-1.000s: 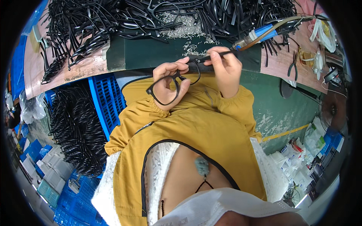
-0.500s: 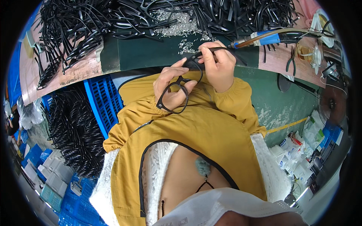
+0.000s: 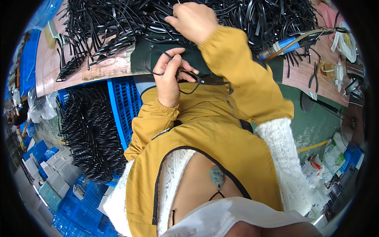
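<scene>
My left hand [image 3: 169,77] is closed around a black eyeglass frame [image 3: 199,81], pinching it between thumb and fingers above the table's near edge. The thin rims stick out on both sides of the hand. Farther off, my right hand [image 3: 194,21] reaches over the heap of black eyeglass temples [image 3: 114,19]. Its thumb and fingers are drawn together at the heap, and whatever they may hold is too small or hidden to name. The forearm and hand cover most of the spot where small silvery pieces lay.
A blue-handled tool [image 3: 282,45] with a brown hose lies to the right of the heap. Black pliers [image 3: 314,77] rest on the pink tabletop [image 3: 294,70]. Below left, a blue crate [image 3: 120,106] stands beside a big pile of black temples [image 3: 90,138].
My right hand has left the eyeglass frame and moved away to the far heap. My left hand has risen a little, keeping the frame, which is now turned differently.
</scene>
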A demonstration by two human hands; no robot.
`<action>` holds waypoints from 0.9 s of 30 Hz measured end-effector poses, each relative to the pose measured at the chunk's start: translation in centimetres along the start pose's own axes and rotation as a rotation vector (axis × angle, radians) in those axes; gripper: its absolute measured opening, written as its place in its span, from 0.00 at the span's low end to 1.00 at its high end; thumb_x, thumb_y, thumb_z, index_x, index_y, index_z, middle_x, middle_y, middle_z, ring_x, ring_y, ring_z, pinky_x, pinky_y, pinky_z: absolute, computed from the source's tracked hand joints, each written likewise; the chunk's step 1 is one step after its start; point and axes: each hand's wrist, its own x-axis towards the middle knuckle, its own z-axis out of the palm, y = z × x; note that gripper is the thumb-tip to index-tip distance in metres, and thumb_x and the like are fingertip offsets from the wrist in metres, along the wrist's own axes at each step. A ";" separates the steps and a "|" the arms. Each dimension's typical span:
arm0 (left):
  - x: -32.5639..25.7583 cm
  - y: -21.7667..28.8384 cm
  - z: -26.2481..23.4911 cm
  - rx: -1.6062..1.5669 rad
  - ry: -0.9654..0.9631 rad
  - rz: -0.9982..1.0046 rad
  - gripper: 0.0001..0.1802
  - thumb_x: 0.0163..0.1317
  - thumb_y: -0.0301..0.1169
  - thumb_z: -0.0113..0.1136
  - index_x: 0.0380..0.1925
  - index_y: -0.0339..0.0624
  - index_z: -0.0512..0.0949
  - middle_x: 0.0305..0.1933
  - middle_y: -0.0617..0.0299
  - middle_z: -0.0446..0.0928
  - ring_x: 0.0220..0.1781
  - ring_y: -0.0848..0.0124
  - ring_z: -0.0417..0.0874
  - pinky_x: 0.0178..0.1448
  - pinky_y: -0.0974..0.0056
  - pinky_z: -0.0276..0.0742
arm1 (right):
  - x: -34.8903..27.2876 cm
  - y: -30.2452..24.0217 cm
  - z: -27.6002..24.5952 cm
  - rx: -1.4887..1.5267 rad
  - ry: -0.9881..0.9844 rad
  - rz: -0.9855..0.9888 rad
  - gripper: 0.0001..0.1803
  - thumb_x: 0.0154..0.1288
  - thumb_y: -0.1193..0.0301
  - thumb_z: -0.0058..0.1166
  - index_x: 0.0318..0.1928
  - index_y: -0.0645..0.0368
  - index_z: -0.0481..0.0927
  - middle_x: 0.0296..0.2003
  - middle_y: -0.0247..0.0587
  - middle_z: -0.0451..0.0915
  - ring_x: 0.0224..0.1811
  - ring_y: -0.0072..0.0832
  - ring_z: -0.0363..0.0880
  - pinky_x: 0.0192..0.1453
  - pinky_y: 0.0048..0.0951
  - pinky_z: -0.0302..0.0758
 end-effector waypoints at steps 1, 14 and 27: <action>0.0 -0.1 0.1 -0.004 0.016 0.000 0.15 0.77 0.30 0.50 0.55 0.30 0.76 0.30 0.55 0.81 0.29 0.65 0.88 0.27 0.71 0.83 | 1.4 -0.4 0.2 -0.032 -0.019 -0.017 0.13 0.74 0.64 0.55 0.51 0.57 0.82 0.37 0.46 0.86 0.39 0.39 0.86 0.43 0.35 0.80; 0.1 -0.3 0.2 0.138 0.022 0.017 0.20 0.78 0.37 0.47 0.55 0.30 0.76 0.31 0.55 0.81 0.31 0.62 0.89 0.27 0.71 0.82 | -2.0 2.2 -2.6 -0.042 0.052 0.036 0.16 0.74 0.57 0.56 0.49 0.56 0.79 0.32 0.42 0.80 0.32 0.36 0.78 0.35 0.33 0.73; -2.0 -1.5 4.5 0.003 -0.449 -0.908 0.24 0.76 0.35 0.45 0.58 0.25 0.79 0.22 0.50 0.80 0.22 0.60 0.86 0.24 0.71 0.78 | -19.6 6.2 0.9 1.125 0.274 0.348 0.06 0.71 0.83 0.59 0.46 0.70 0.79 0.43 0.41 0.82 0.39 0.22 0.83 0.44 0.23 0.83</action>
